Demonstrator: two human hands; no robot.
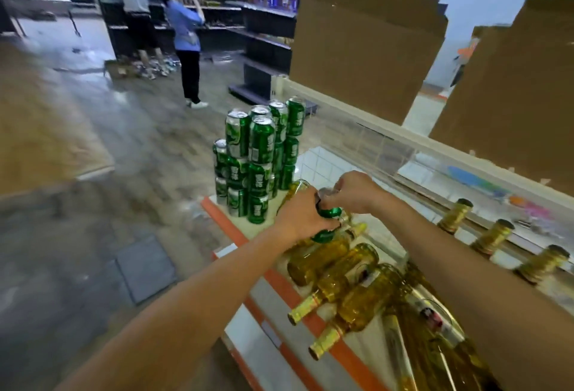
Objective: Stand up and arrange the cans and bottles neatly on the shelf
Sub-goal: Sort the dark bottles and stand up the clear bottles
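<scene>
- Here, I am looking down at a low white shelf (323, 161) with an orange strip along its front edge, which runs away from me to a far left corner.
- My left hand (306, 215) is wrapped around the body of a green can (329, 213), gripping it just above the shelf near the front edge.
- My right hand (354, 193) pinches the silver top of the same can with curled fingertips; blur keeps me from telling whether the can is upright or tilted.
- Just beyond my hands, at the far left corner of the shelf, a stack of green cans (257, 161) stands upright several layers high.
- Nearer to me, amber glass bottles (335, 275) lie on their sides in a loose heap, some gold-foil necks poking out past the front edge.
- Along the back edge on my right, three upright bottles (492, 237) stand in a row.
- Behind the shelf rise brown cardboard panels (366, 46) against a pale wall.
- To my left is a grey, worn shop floor (139, 142) with a dark square mat (146, 266) near the shelf.
- Across the room, two people (186, 33) stand at dark shelving (267, 24), with small items scattered by their feet.
</scene>
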